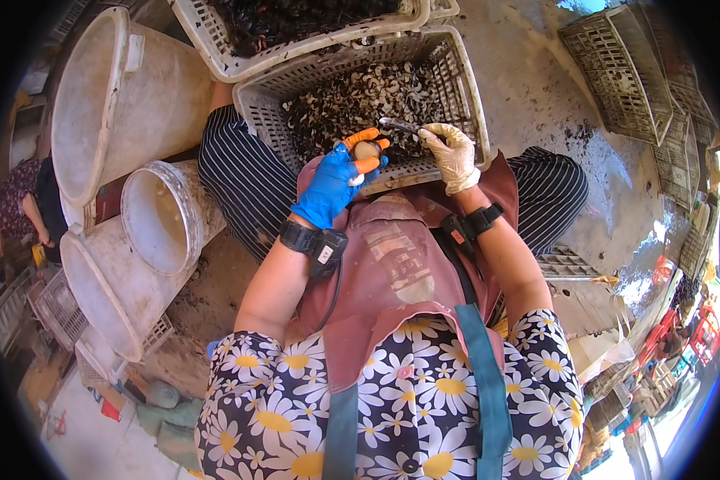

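Note:
My left hand (328,186), in a blue glove with orange finger covers, is closed around a round, brownish clam-like shell (366,150). A small pale piece (356,180) shows at the lower edge of that hand. My right hand (454,158), in a cream glove, pinches a short metal shucking knife (398,125). Its tip points left, just above and right of the shell, seemingly apart from it. Both hands are over the near edge of a grimy white plastic crate (470,92). Inside lie many pale and dark shell pieces (368,92).
Beyond stands another crate (216,60) of dark shellfish. Large whitish buckets (160,104) lie tipped at my left, a smaller bucket (192,216) among them. Stacked crates (616,72) stand at the right on wet, dirty floor. Another person (36,204) is at the far left.

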`<state>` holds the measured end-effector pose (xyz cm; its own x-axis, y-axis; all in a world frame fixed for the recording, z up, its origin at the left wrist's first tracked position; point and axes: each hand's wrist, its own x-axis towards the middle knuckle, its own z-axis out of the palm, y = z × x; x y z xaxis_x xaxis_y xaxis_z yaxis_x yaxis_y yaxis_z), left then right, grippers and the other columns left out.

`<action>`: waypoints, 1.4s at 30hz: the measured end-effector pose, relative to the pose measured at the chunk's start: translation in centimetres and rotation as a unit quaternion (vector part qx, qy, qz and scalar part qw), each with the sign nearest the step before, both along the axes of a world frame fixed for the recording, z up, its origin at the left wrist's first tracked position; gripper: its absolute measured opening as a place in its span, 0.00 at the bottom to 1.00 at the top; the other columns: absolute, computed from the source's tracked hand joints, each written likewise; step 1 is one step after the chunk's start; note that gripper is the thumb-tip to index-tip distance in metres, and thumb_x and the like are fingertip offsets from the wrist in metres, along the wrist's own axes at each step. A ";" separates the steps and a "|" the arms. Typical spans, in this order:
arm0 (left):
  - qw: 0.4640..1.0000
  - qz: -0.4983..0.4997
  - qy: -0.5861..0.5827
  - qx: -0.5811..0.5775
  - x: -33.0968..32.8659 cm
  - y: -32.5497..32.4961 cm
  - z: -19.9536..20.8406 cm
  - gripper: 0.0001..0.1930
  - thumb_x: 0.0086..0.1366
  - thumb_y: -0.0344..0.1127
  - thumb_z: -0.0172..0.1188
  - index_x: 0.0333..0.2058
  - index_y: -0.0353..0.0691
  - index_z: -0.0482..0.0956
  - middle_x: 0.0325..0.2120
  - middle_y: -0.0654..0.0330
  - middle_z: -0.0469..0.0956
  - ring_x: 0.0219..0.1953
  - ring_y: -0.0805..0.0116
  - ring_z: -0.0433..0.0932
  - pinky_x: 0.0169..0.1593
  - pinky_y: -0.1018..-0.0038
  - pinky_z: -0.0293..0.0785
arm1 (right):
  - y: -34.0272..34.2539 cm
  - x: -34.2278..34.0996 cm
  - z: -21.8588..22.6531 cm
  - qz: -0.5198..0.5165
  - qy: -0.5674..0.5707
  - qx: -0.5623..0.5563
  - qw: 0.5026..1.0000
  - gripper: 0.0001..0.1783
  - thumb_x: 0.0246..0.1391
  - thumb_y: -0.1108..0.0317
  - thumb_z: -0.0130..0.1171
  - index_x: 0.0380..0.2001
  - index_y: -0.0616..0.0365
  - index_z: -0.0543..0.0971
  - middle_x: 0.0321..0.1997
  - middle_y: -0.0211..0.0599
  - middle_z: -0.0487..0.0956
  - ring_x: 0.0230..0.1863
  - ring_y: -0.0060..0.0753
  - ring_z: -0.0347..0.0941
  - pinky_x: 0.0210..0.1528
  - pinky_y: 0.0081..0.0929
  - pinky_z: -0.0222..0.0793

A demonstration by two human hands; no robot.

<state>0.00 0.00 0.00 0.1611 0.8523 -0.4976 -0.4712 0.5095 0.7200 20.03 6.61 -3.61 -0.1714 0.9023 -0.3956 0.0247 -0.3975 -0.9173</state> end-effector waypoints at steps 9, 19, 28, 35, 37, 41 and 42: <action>0.979 0.103 -0.154 -0.090 0.7 -0.6 2.2 0.16 0.61 0.29 0.50 0.47 0.29 0.68 0.42 0.53 0.73 0.46 0.65 0.72 0.51 0.73 0.70 | -1.0 -1.0 2.6 0.034 -0.194 0.206 0.958 0.08 0.41 0.73 0.65 0.28 0.61 0.79 0.26 0.32 0.77 0.28 0.20 0.71 0.33 0.17 0.68; 0.987 0.056 -0.142 -0.039 -0.4 -0.3 0.5 0.16 0.60 0.27 0.52 0.48 0.35 0.68 0.44 0.55 0.72 0.43 0.68 0.73 0.48 0.78 0.70 | 0.2 -0.4 0.3 0.059 -0.105 0.122 0.985 0.07 0.44 0.73 0.63 0.29 0.60 0.79 0.24 0.28 0.76 0.27 0.19 0.70 0.32 0.16 0.66; 0.973 0.029 -0.220 -0.060 -1.2 -1.1 0.2 0.20 0.61 0.27 0.50 0.53 0.35 0.63 0.44 0.58 0.73 0.39 0.75 0.73 0.41 0.82 0.72 | 0.3 -0.5 0.8 0.058 -0.136 0.135 0.980 0.08 0.44 0.66 0.63 0.28 0.59 0.80 0.23 0.36 0.77 0.27 0.26 0.72 0.35 0.20 0.68; 0.991 0.047 -0.104 -0.062 -0.4 -0.5 0.8 0.21 0.61 0.31 0.53 0.53 0.36 0.62 0.45 0.52 0.72 0.42 0.65 0.74 0.41 0.80 0.74 | -0.3 -1.2 0.1 0.086 -0.122 0.118 0.982 0.09 0.43 0.67 0.64 0.28 0.58 0.80 0.27 0.36 0.77 0.28 0.26 0.72 0.34 0.22 0.68; 0.988 0.056 -0.126 -0.063 -0.5 -0.5 0.9 0.21 0.61 0.30 0.53 0.53 0.36 0.63 0.45 0.52 0.72 0.41 0.67 0.74 0.38 0.81 0.73 | 0.3 0.2 0.4 0.076 -0.135 0.102 0.983 0.09 0.42 0.67 0.64 0.28 0.59 0.79 0.26 0.35 0.77 0.27 0.28 0.71 0.32 0.23 0.67; 0.981 0.070 -0.156 -0.091 -0.2 -1.3 0.5 0.20 0.60 0.30 0.52 0.52 0.39 0.66 0.44 0.56 0.73 0.35 0.75 0.73 0.31 0.85 0.69 | -1.4 -2.3 1.8 0.083 -0.103 0.251 0.959 0.08 0.39 0.68 0.66 0.25 0.57 0.79 0.25 0.32 0.77 0.29 0.29 0.71 0.34 0.23 0.67; 0.982 0.069 -0.135 -0.109 -0.2 -1.4 0.6 0.20 0.60 0.32 0.53 0.51 0.40 0.66 0.43 0.59 0.74 0.31 0.79 0.71 0.28 0.87 0.67 | -1.3 -2.3 2.2 0.082 -0.130 0.275 0.949 0.08 0.39 0.67 0.66 0.25 0.57 0.79 0.25 0.32 0.77 0.29 0.30 0.71 0.34 0.24 0.67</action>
